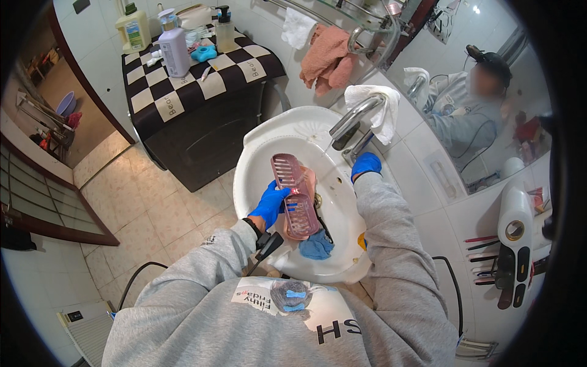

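Observation:
My left hand [271, 205], in a blue glove, is closed around the waist of a pink slotted plastic rack [299, 215], holding it tilted over the white sink [252, 144]. Behind the rack shows a peach-pink piece [310, 181], mostly hidden. My right hand [367, 164], also gloved in blue, is closed at the handle [358, 147] of the chrome faucet [351, 119]; its fingertips are partly hidden. A thin streak, perhaps water, hangs below the spout. A wet blue cloth [317, 246] lies in the basin below the rack, beside a dark strip.
A white cloth [384, 116] drapes over the faucet. Left of the sink, a black machine [195, 147] under a checkered cover carries a lavender bottle [175, 52], a pump bottle [225, 33] and a jug [133, 29]. A mirror [477, 92] and a white holder [516, 214] are at right.

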A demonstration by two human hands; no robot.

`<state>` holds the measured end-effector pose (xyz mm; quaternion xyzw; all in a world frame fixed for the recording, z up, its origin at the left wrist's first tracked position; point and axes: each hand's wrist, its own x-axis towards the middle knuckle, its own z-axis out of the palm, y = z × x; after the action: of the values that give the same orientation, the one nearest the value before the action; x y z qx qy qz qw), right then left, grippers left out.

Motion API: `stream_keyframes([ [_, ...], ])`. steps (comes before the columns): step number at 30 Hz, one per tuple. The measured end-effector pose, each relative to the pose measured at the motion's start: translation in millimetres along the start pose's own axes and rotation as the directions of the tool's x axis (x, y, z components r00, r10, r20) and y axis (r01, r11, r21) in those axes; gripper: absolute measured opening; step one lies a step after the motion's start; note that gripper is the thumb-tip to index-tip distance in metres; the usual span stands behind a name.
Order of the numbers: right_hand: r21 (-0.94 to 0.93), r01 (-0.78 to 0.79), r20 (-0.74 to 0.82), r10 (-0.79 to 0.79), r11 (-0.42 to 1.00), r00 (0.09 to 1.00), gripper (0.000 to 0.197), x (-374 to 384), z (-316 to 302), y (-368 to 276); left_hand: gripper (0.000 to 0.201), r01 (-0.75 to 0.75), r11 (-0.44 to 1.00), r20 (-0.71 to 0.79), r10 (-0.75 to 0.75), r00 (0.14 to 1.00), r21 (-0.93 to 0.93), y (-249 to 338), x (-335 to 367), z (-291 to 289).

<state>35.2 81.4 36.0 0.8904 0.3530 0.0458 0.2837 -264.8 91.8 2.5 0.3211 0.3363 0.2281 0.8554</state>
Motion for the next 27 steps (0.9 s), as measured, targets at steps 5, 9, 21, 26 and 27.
stream_keyframes([
  [5, 0.128, 0.006, 0.002, -0.006, 0.992, 1.000, 0.016, -2, -6, 5, 0.046, -0.012, 1.000, -0.017, 0.012, 1.000, -0.012, -4, 1, -3],
  [9, -0.017, 0.138, 0.022, -0.138, 0.990, 0.990, 0.019, -16, -24, 9, 0.047, -0.033, 0.999, 0.029, 0.034, 0.999, -0.027, -6, 4, -4],
  [21, -0.032, 0.147, 0.067, -0.145, 0.989, 0.987, 0.019, -25, -41, 12, 0.049, -0.002, 1.000, 0.013, 0.002, 1.000, 0.005, -5, 4, 2],
  [26, -0.004, 0.156, 0.046, -0.155, 0.988, 0.987, 0.019, -25, -39, 13, 0.049, -0.001, 1.000, 0.009, 0.001, 1.000, -0.007, -3, 2, 3],
  [27, 0.004, 0.167, 0.037, -0.167, 0.986, 0.985, 0.019, -26, -39, 13, 0.049, -0.002, 1.000, 0.013, 0.002, 1.000, -0.001, -3, 1, 3],
])
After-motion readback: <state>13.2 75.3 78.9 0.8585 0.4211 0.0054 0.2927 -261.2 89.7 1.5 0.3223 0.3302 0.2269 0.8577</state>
